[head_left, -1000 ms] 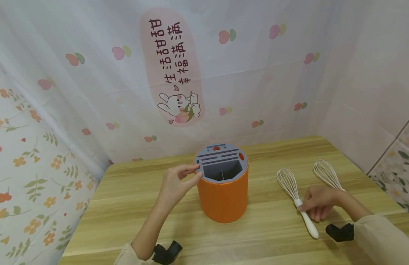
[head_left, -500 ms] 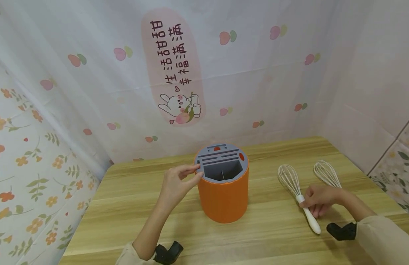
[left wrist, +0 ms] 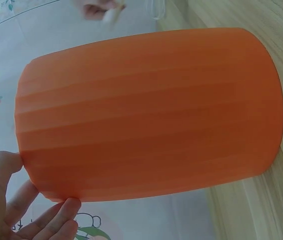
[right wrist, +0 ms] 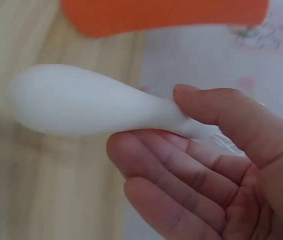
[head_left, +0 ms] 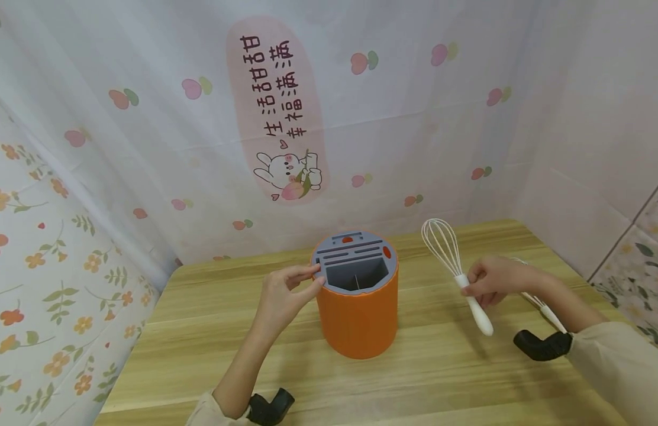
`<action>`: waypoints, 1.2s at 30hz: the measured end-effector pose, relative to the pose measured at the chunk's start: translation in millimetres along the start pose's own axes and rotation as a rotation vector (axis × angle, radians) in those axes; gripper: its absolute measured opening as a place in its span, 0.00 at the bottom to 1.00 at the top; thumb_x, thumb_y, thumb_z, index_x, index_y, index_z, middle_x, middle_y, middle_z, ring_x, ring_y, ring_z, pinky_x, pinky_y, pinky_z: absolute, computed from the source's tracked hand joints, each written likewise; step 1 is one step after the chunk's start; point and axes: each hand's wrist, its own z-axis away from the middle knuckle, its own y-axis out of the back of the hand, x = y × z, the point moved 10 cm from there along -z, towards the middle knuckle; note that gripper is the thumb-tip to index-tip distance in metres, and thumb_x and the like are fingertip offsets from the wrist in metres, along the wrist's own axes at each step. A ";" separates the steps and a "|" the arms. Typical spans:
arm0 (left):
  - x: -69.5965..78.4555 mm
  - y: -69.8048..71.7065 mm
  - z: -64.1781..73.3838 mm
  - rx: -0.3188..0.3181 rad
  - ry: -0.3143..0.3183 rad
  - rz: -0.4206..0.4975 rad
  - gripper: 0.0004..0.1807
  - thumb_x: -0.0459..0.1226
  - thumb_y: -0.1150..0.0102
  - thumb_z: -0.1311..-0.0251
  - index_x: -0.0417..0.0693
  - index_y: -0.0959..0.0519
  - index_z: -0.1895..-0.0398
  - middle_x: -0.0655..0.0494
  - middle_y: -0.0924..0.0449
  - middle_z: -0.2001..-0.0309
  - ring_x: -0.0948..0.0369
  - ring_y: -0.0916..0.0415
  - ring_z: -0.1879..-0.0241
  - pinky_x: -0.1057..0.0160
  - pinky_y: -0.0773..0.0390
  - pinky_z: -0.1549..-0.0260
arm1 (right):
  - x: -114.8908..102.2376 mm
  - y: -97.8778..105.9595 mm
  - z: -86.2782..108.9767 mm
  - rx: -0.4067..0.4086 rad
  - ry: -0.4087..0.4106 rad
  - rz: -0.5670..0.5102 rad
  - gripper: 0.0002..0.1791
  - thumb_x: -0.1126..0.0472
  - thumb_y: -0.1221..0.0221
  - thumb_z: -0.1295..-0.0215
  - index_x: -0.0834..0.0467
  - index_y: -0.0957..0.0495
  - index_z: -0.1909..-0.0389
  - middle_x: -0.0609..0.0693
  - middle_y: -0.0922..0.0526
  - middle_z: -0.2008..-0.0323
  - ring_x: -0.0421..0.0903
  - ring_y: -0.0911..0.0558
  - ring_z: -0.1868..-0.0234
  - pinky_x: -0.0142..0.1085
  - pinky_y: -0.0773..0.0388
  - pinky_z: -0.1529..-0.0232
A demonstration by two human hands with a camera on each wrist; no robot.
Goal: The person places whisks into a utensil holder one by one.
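Note:
An orange round utensil holder (head_left: pixel 359 325) with a grey slotted top (head_left: pixel 355 251) stands upright on the table. At its left side my left hand (head_left: pixel 283 296) holds the upper rim, thumb and fingertips against it; the left wrist view shows these fingers (left wrist: pixel 56 220) bent at the rim's edge. To the right, my right hand (head_left: pixel 496 281) pinches a white whisk (head_left: pixel 470 299) by the neck of its handle, thumb opposite fingers. The whisk is raised off the table, tilted, wires up and away, its handle end (right wrist: pixel 66 100) free.
A second white whisk (head_left: pixel 550 316) lies on the table at the right, partly hidden behind my right forearm. The wooden table (head_left: pixel 228 355) meets a printed curtain (head_left: pixel 393 148) at its back edge. Black pieces (head_left: pixel 542 345) are on both wrists.
My right hand has lifted the whisk off the table and moved it up and slightly left. My left hand and the utensil holder have stayed in place.

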 end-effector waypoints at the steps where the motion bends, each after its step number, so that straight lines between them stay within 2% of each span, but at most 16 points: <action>1: -0.2 0.5 0.3 0.001 0.001 -0.001 0.15 0.38 0.33 0.50 0.48 0.17 0.57 0.58 0.18 0.57 0.63 0.22 0.57 0.58 0.28 0.48 | -9.8 2.3 -1.5 0.012 0.011 0.010 0.11 0.61 0.41 0.41 0.66 0.24 0.76 0.54 0.21 0.81 0.55 0.18 0.77 0.39 0.20 0.76; 6: -1.9 3.3 1.1 0.007 0.010 -0.011 0.15 0.38 0.33 0.49 0.49 0.17 0.57 0.61 0.19 0.57 0.64 0.22 0.56 0.60 0.28 0.48 | -56.3 11.5 -11.3 0.054 0.057 0.053 0.12 0.60 0.39 0.42 0.69 0.22 0.69 0.52 0.20 0.79 0.49 0.19 0.77 0.37 0.20 0.75; 11: -4.0 4.1 1.0 0.008 0.017 -0.008 0.14 0.39 0.34 0.49 0.49 0.17 0.57 0.61 0.19 0.58 0.65 0.22 0.57 0.60 0.28 0.48 | -104.2 12.1 -19.3 0.056 0.117 0.113 0.13 0.61 0.39 0.42 0.70 0.22 0.66 0.52 0.18 0.76 0.47 0.19 0.76 0.37 0.19 0.73; 17: -4.2 3.8 0.8 0.009 0.012 -0.007 0.14 0.39 0.34 0.49 0.50 0.17 0.57 0.62 0.19 0.58 0.64 0.22 0.56 0.59 0.28 0.48 | -162.7 4.5 -28.6 0.047 0.243 0.201 0.08 0.64 0.39 0.43 0.66 0.20 0.68 0.50 0.18 0.78 0.46 0.19 0.76 0.37 0.19 0.72; 23: -1.7 3.4 1.1 0.007 -0.010 0.002 0.15 0.39 0.33 0.49 0.47 0.17 0.57 0.58 0.18 0.58 0.61 0.21 0.56 0.57 0.28 0.48 | -214.3 -10.3 -39.5 0.007 0.361 0.301 0.04 0.65 0.40 0.44 0.63 0.19 0.72 0.48 0.18 0.79 0.45 0.22 0.78 0.34 0.24 0.76; 26: -2.6 3.7 0.7 0.009 -0.011 0.003 0.15 0.38 0.33 0.49 0.47 0.17 0.57 0.58 0.18 0.58 0.62 0.21 0.56 0.58 0.28 0.48 | -233.6 -17.9 -45.3 -0.013 0.399 0.352 0.05 0.64 0.40 0.44 0.62 0.19 0.72 0.47 0.19 0.78 0.42 0.22 0.76 0.34 0.25 0.75; 31: 0.3 3.3 -0.2 0.013 -0.008 0.000 0.15 0.36 0.34 0.49 0.44 0.17 0.57 0.55 0.18 0.58 0.60 0.21 0.56 0.56 0.29 0.48 | -255.2 -31.0 -54.9 -0.055 0.449 0.399 0.04 0.64 0.40 0.44 0.61 0.19 0.74 0.46 0.18 0.78 0.46 0.21 0.76 0.34 0.26 0.75; 33: 10.2 3.1 1.5 0.012 -0.019 0.000 0.14 0.33 0.35 0.49 0.39 0.18 0.57 0.50 0.18 0.58 0.56 0.21 0.56 0.53 0.29 0.48 | -260.9 -36.6 -59.0 -0.065 0.482 0.407 0.04 0.65 0.40 0.44 0.61 0.20 0.75 0.47 0.18 0.79 0.48 0.21 0.77 0.34 0.27 0.77; 36: 25.4 3.3 4.5 0.004 -0.029 0.006 0.14 0.30 0.36 0.49 0.33 0.19 0.58 0.45 0.19 0.58 0.52 0.22 0.56 0.50 0.29 0.48 | -265.1 -45.4 -67.2 -0.076 0.508 0.405 0.04 0.65 0.40 0.45 0.61 0.20 0.75 0.47 0.18 0.79 0.45 0.20 0.76 0.33 0.26 0.75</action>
